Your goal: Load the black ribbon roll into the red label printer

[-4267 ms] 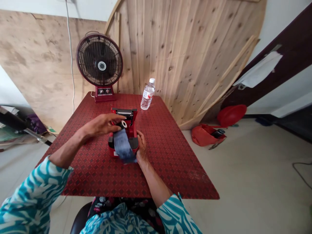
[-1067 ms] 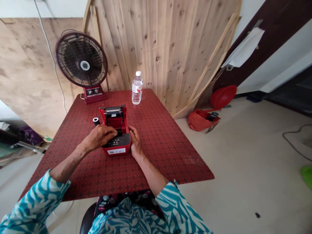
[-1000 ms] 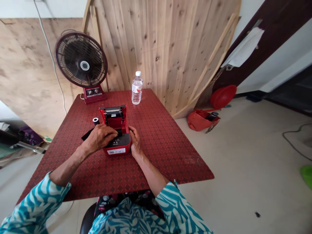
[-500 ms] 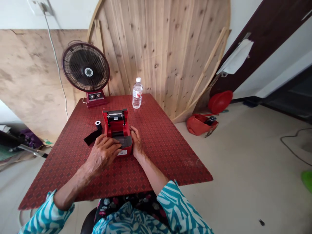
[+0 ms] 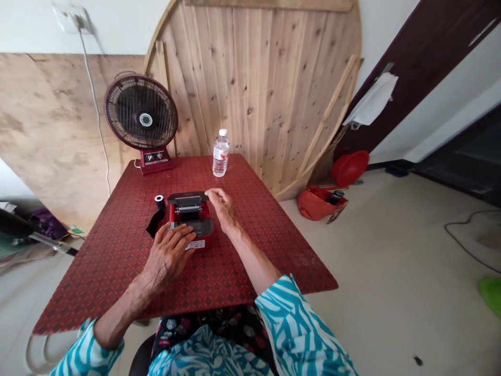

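A small red and black printer (image 5: 202, 228) sits on the table, its lid (image 5: 188, 199) raised part way and tilted forward, with a roller showing beneath. My right hand (image 5: 223, 206) pinches the lid's right corner between thumb and fingers. My left hand (image 5: 169, 250) lies with fingers stretched out over the front left of the printer, fingertips on its dark front cover. Beside the printer's left side is a black ribbon strip (image 5: 155, 223). Just behind the strip stands a small black roll (image 5: 159, 202) with a white core.
The table (image 5: 266, 250) has a red patterned cover. At its far edge are a fan (image 5: 145, 120) on the left and a water bottle (image 5: 221, 154). A round wooden board (image 5: 250, 94) leans behind. On the floor to the right lie an orange bag (image 5: 315, 203) and a red basin (image 5: 350, 167).
My right hand has moved up from the printer's right side to its lid. The lid has swung down from upright to a forward tilt. My left hand stays at the printer's front.
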Demonstrator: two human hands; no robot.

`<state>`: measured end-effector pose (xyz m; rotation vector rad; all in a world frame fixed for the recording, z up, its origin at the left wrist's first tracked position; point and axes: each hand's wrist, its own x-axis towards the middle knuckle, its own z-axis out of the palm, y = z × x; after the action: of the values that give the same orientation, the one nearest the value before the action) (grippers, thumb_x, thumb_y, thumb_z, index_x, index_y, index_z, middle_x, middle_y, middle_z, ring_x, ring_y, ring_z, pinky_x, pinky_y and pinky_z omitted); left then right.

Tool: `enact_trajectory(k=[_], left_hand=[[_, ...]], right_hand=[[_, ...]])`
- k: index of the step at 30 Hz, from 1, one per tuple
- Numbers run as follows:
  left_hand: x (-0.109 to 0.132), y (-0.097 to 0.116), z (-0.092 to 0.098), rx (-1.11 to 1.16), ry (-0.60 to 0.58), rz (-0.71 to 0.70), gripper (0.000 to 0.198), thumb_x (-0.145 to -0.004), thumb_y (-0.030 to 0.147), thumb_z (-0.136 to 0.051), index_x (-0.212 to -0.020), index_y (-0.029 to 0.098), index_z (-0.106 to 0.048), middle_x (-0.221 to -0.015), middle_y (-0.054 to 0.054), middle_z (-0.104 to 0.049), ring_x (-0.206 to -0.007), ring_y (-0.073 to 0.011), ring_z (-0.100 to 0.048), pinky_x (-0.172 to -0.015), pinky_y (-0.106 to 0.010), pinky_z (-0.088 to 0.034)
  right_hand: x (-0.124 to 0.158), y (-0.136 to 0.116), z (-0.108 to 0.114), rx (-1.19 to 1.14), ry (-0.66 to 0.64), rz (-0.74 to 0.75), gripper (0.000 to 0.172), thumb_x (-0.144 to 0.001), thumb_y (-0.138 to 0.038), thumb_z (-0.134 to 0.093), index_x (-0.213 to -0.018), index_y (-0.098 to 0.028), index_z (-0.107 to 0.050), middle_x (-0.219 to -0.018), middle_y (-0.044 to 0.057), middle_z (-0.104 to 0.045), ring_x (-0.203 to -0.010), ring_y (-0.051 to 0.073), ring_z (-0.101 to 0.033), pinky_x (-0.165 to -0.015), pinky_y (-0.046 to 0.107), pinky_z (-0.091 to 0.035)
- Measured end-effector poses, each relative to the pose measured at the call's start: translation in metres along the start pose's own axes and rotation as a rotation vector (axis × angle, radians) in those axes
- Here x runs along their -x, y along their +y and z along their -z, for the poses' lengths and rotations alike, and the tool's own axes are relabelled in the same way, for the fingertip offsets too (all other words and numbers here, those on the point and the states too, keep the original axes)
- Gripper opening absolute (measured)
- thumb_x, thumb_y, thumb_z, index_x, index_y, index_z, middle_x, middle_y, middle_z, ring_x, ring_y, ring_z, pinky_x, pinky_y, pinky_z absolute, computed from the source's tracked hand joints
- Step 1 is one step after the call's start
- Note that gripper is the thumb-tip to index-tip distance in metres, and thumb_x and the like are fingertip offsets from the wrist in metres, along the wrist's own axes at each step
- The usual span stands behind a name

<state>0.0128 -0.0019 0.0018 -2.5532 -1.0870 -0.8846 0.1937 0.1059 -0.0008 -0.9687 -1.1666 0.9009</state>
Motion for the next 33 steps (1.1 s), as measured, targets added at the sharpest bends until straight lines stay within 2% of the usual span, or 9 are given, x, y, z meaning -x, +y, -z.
enact_trajectory(k=[2,7,12,16,23,25,27,30,33], left_hand=[[0.001,0.001,-0.001,0.005,-0.006,0.010,0.026,-0.094,0.021,-0.052,-0.117,0.018,-0.064,-0.119,-0.010,-0.071,-0.115,-0.0250,-0.062,-0.108,-0.046,-0.033],[0.005,-0.001,-0.001,0.021,-0.009,-0.003,0.029,-0.094,0.021,-0.053,-0.122,0.019,-0.060,-0.122,-0.010,-0.069,-0.118,-0.0248,-0.061,-0.110,-0.047,-0.031],[0.010,-0.020,0.002,0.029,0.048,0.075,0.043,-0.093,0.034,-0.056,-0.132,0.015,-0.051,-0.130,-0.017,-0.062,-0.121,-0.0271,-0.057,-0.108,-0.047,-0.035],[0.015,-0.036,0.000,-0.041,0.063,0.160,0.049,-0.092,0.045,-0.053,-0.130,0.014,-0.053,-0.132,-0.020,-0.059,-0.122,-0.0319,-0.055,-0.104,-0.049,-0.037],[0.023,-0.037,-0.008,-0.028,0.032,0.219,0.046,-0.091,0.043,-0.056,-0.130,0.019,-0.054,-0.133,-0.015,-0.061,-0.124,-0.0302,-0.055,-0.110,-0.050,-0.029],[0.024,-0.037,-0.009,0.075,0.037,0.267,0.045,-0.091,0.041,-0.057,-0.130,0.020,-0.055,-0.134,-0.015,-0.060,-0.123,-0.0298,-0.056,-0.111,-0.050,-0.029],[0.024,-0.036,-0.010,0.297,0.056,0.388,0.046,-0.091,0.041,-0.057,-0.132,0.021,-0.053,-0.135,-0.015,-0.060,-0.123,-0.0293,-0.056,-0.108,-0.048,-0.035],[0.019,-0.037,-0.013,0.760,0.140,0.699,0.052,-0.090,0.044,-0.056,-0.135,0.019,-0.049,-0.132,-0.015,-0.060,-0.119,-0.0284,-0.059,-0.100,-0.044,-0.046],[0.009,-0.041,-0.017,1.057,0.222,0.955,0.058,-0.081,0.048,-0.066,-0.129,0.018,-0.054,-0.127,-0.014,-0.064,-0.117,-0.0293,-0.060,-0.098,-0.042,-0.048]], right_hand=[[0.017,0.006,0.000,-0.050,0.044,-0.014,0.018,-0.074,-0.037,-0.063,-0.084,-0.023,-0.067,-0.087,0.001,-0.070,-0.086,0.019,-0.063,-0.085,0.035,-0.049],[0.042,0.020,-0.006,-0.241,0.096,-0.107,0.033,-0.070,-0.028,-0.061,-0.102,-0.025,-0.063,-0.105,0.002,-0.070,-0.101,0.020,-0.063,-0.096,0.039,-0.047],[0.044,0.019,-0.008,-0.316,0.092,-0.196,0.036,-0.068,-0.026,-0.062,-0.104,-0.025,-0.062,-0.105,0.001,-0.070,-0.103,0.019,-0.063,-0.101,0.041,-0.046],[0.043,0.015,-0.007,-0.316,0.078,-0.216,0.037,-0.067,-0.025,-0.062,-0.104,-0.025,-0.062,-0.106,0.002,-0.071,-0.105,0.020,-0.064,-0.101,0.042,-0.047],[0.047,0.016,-0.008,-0.295,0.055,-0.221,0.039,-0.071,-0.025,-0.059,-0.109,-0.025,-0.061,-0.113,0.003,-0.070,-0.109,0.021,-0.063,-0.102,0.042,-0.045],[0.047,0.017,-0.008,-0.286,0.053,-0.209,0.037,-0.072,-0.025,-0.058,-0.110,-0.026,-0.061,-0.113,0.002,-0.070,-0.109,0.021,-0.062,-0.102,0.042,-0.045],[0.047,0.019,-0.009,-0.271,0.057,-0.188,0.036,-0.074,-0.026,-0.057,-0.110,-0.026,-0.062,-0.114,0.002,-0.069,-0.110,0.021,-0.062,-0.103,0.042,-0.044],[0.048,0.028,-0.010,-0.246,0.086,-0.166,0.036,-0.075,-0.029,-0.058,-0.111,-0.026,-0.062,-0.116,0.003,-0.068,-0.112,0.021,-0.060,-0.103,0.042,-0.043],[0.051,0.043,-0.011,-0.268,0.168,-0.189,0.037,-0.078,-0.042,-0.057,-0.111,-0.025,-0.063,-0.121,0.003,-0.067,-0.115,0.022,-0.059,-0.102,0.041,-0.042]])
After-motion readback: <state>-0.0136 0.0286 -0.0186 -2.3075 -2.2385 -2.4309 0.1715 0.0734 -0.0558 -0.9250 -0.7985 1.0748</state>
